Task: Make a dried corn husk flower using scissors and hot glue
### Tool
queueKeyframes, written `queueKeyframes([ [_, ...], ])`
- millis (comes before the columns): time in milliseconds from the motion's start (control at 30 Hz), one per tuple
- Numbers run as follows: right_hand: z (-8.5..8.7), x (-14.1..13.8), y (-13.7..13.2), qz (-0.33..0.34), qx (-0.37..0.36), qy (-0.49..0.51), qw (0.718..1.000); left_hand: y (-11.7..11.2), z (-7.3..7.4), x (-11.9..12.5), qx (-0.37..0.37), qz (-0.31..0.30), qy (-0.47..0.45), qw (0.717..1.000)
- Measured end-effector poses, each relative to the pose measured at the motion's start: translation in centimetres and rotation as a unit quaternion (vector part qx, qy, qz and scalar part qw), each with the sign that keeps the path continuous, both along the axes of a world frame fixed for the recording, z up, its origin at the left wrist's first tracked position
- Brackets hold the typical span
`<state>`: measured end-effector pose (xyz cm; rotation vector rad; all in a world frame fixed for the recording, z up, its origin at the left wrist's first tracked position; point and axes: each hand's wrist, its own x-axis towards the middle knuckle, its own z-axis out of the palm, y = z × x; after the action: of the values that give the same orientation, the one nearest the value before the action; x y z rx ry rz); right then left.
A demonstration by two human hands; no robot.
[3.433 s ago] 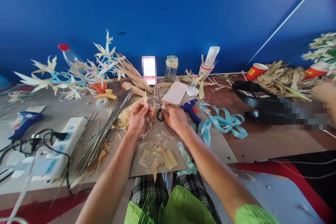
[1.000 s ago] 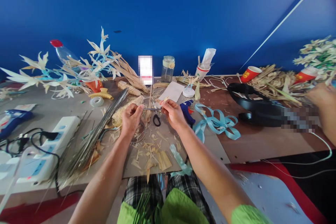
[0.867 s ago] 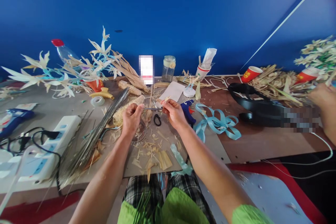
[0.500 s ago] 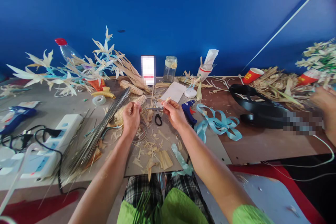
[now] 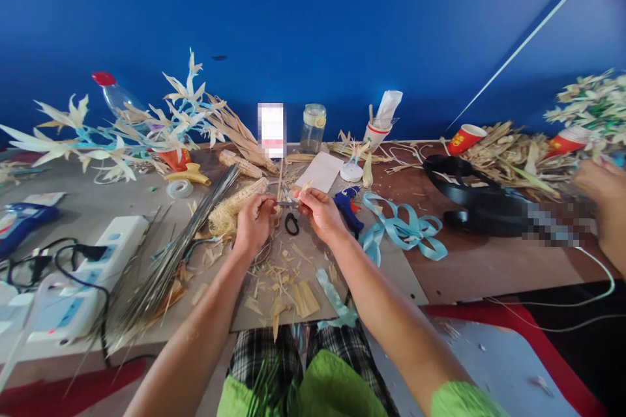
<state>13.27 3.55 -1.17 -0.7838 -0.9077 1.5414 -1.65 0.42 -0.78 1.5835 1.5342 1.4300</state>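
Observation:
Above the middle of the table, my right hand [image 5: 321, 214] pinches a small pale piece of corn husk [image 5: 307, 187] between thumb and fingers. My left hand [image 5: 255, 225] is closed in a pinch close to it; whatever its fingertips hold is too small to make out. Beneath and between both hands lie scissors with a black handle [image 5: 292, 224], their blades partly hidden by the fingers. A corn cob [image 5: 252, 189] and a tuft of pale fibres [image 5: 221, 216] lie just beyond my left hand. Husk scraps [image 5: 281, 277] are strewn below the hands.
Left: a wire bundle [image 5: 178, 251], a white power strip [image 5: 105, 254] and a blue glue gun [image 5: 24, 218]. Right: another glue gun [image 5: 348, 208], blue ribbon [image 5: 405, 225] and a black headset-like object [image 5: 493, 212]. A jar [image 5: 313, 130] stands behind. Another person's hand [image 5: 604, 186] is at far right.
My left hand has moved right, closer to my right hand, and no longer covers the near end of the corn cob. The whole view has shifted slightly.

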Motion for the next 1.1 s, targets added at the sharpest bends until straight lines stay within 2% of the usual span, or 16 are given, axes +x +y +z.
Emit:
queueKeyframes([
  [133, -0.2, 0.0, 0.0, 0.016, -0.004, -0.013, 1.0, -0.3, -0.2, 0.8, -0.044, -0.078, -0.065, 0.994],
  [233, -0.3, 0.0, -0.1, 0.029, -0.004, -0.03, 0.999, -0.4, -0.4, 1.0, -0.066, -0.131, -0.076, 0.986],
  [367, -0.2, 0.0, -0.3, 0.058, 0.007, -0.043, 0.997, -0.3, -0.7, 1.1, -0.105, -0.161, -0.085, 0.978],
  [600, 0.2, 0.0, -0.5, 0.082, 0.057, -0.064, 0.993, -0.3, -0.4, 1.4, -0.119, -0.119, -0.155, 0.973],
  [800, 0.4, -0.3, -0.8, 0.073, 0.048, -0.078, 0.993, -0.2, -0.6, 1.4, -0.121, -0.111, -0.158, 0.974],
  [967, 0.5, -0.3, -0.8, 0.035, 0.045, -0.09, 0.994, -0.3, -1.0, 1.4, -0.116, -0.116, -0.097, 0.982],
  [1100, 0.5, -0.1, -0.4, 0.001, 0.028, -0.056, 0.998, -0.6, -0.5, 0.9, -0.077, -0.066, 0.006, 0.995],
])
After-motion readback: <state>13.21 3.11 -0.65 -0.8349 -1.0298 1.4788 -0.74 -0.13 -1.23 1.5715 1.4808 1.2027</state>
